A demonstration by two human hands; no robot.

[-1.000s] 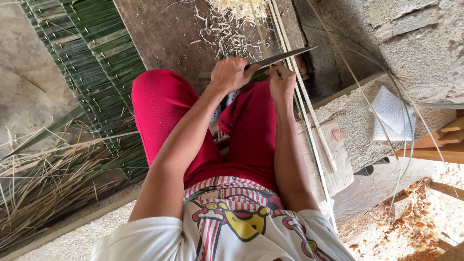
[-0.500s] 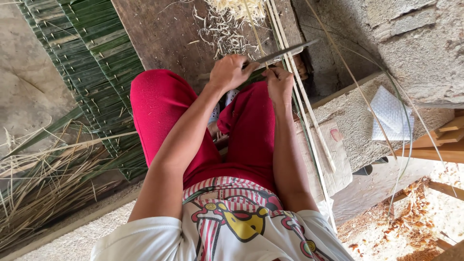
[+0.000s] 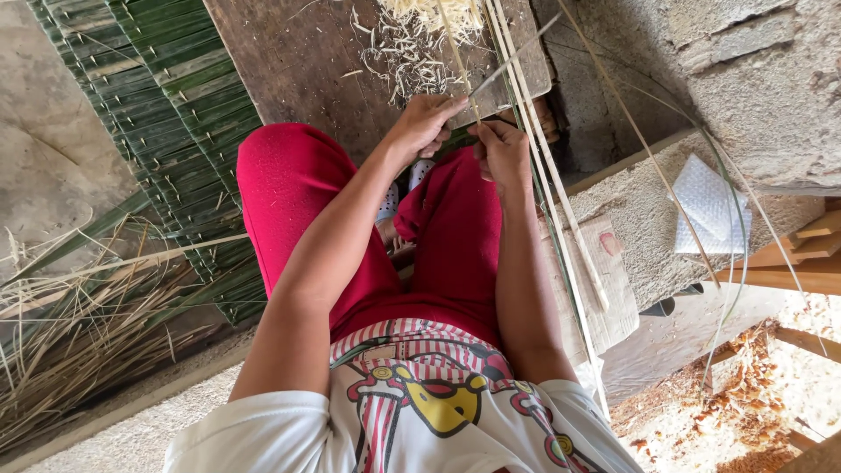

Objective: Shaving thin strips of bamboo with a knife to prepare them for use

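Above the knees, left hand (image 3: 427, 124) grips a knife (image 3: 512, 58); right hand (image 3: 501, 151) pinches a thin strip (image 3: 459, 61). Blade lies close to the fingers: a slip could cut them or snap the strip.

The left hand (image 3: 425, 127) grips a knife (image 3: 512, 57) whose blade slants up to the right over a dark wooden board (image 3: 298, 61). The right hand (image 3: 501, 151), just beside it, pinches a thin pale strip (image 3: 457, 61) that crosses the blade. Pale shavings (image 3: 407, 52) litter the board. Long split strips (image 3: 552, 184) run past the red-trousered knees (image 3: 289, 175). A woven green leaf mat (image 3: 166, 96) lies to the left, above dry straw (image 3: 79, 333).
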